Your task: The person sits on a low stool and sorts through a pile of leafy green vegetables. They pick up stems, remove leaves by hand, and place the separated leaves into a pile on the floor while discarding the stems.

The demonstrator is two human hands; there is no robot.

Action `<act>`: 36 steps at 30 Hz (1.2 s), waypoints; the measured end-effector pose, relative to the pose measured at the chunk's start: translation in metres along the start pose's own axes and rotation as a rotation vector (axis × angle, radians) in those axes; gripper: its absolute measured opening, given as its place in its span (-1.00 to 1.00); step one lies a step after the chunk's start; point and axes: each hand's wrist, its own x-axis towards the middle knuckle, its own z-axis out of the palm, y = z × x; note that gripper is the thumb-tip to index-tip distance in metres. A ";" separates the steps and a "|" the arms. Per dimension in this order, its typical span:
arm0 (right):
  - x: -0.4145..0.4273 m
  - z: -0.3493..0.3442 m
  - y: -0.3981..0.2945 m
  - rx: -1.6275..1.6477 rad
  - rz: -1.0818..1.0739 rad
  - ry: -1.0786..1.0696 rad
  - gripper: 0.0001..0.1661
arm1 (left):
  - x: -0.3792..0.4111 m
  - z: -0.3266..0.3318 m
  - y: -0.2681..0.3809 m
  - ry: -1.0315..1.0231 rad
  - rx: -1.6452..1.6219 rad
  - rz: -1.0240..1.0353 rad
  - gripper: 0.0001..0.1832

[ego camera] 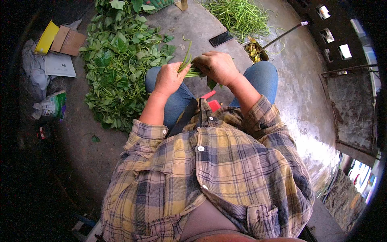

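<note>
Between my knees, my left hand (pixel 170 78) grips a small bunch of green leaf stalks (pixel 192 72), some poking up past the thumb. My right hand (pixel 218 67) is closed around the other end of the same bunch, with a dark green leaf (pixel 211 83) hanging below its fingers. Its fingertips are partly hidden. To the left spreads a big heap of leafy green stems (pixel 121 75), probably sweet potato greens. Farther off, at the upper right, lies a pile of bare green stalks (pixel 239 15).
A smartphone (pixel 221 39) lies on the concrete floor (pixel 193 30). Beside my right knee stands a dustpan (pixel 256 50) holding yellow leaves, with a long handle. A red plastic object (pixel 214 105) shows between my legs. A cardboard box (pixel 68 40) and yellow basin (pixel 47 37) are far left.
</note>
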 end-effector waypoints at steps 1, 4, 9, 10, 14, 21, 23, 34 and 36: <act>-0.001 0.005 0.000 0.139 0.084 0.036 -0.79 | 0.000 0.000 0.000 0.004 -0.001 0.006 -0.69; -0.005 0.020 0.001 0.552 0.329 0.136 -0.80 | 0.001 -0.002 0.004 0.042 -0.069 0.025 -0.69; -0.008 0.004 0.037 0.920 0.586 0.333 -0.80 | 0.001 -0.007 -0.007 0.056 -0.072 0.028 -0.71; -0.010 -0.003 0.043 0.855 0.504 0.345 -0.81 | 0.001 -0.007 -0.009 0.056 -0.079 0.022 -0.72; -0.005 -0.036 0.039 0.644 0.181 0.205 -0.86 | 0.000 -0.011 0.003 -0.031 -0.173 0.051 -0.75; 0.003 -0.017 0.010 0.370 -0.015 -0.312 -0.75 | -0.002 -0.012 0.000 -0.223 -0.171 0.069 -0.67; 0.003 -0.014 0.008 0.380 0.001 -0.329 -0.73 | -0.003 -0.013 -0.003 -0.246 -0.192 0.061 -0.67; -0.014 -0.032 0.044 0.890 0.470 0.264 -0.75 | 0.002 -0.014 -0.015 0.014 -0.947 -0.290 -0.68; -0.025 -0.053 0.058 0.919 0.508 0.368 -0.76 | 0.005 -0.015 -0.013 0.069 -1.157 -0.435 -0.62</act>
